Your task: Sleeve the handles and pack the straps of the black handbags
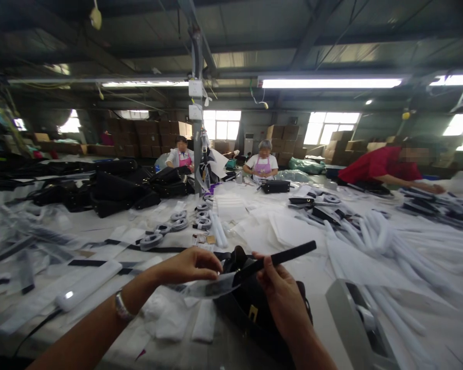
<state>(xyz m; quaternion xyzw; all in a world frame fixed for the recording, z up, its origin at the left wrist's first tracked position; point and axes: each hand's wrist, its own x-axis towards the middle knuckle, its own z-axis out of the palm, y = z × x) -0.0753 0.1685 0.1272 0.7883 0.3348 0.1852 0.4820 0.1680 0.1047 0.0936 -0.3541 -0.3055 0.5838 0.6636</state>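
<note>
My right hand [280, 290] pinches a black strap [281, 257] that runs up and to the right from a black handbag [250, 313] lying in front of me. My left hand [189, 264], a watch on its wrist, has its fingers closed on a clear plastic sleeve [212, 285] at the strap's lower end. The sleeve covers that end of the strap. The bag has a small gold clasp on its front.
White wrapping sheets and rolled white paper [370, 231] cover the table. Tape rolls [177, 223] lie by a metal post [197, 118]. Black bags [116, 192] pile at the left. Three other people work at the far side. A grey tape dispenser [355, 313] stands at my right.
</note>
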